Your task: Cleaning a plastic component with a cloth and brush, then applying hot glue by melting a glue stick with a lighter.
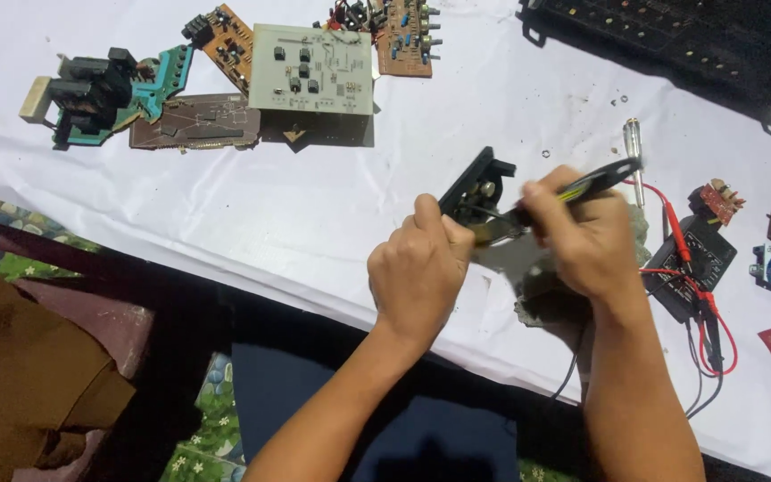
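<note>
Mid-frame, left hand (417, 268) grips a black part (475, 189); right hand (582, 232) is closed on a tool (595, 183) whose tip meets it. Work looks underway, part not yet freed. Boards (314, 70) lie upper left, meter (698, 263) right, on the white-clothed table (314, 205).

Two hands (421, 268) (582, 236), one screwdriver (634, 143), one multimeter (696, 263), one large pale circuit board (314, 70).

the left hand (418, 270) grips a small black part (475, 186) over the white cloth (314, 214). the right hand (582, 236) holds a black-and-yellow tool (586, 183), its tip at that part. a multimeter (696, 265) with red leads lies just right; circuit boards (314, 69) sit farther up.
</note>
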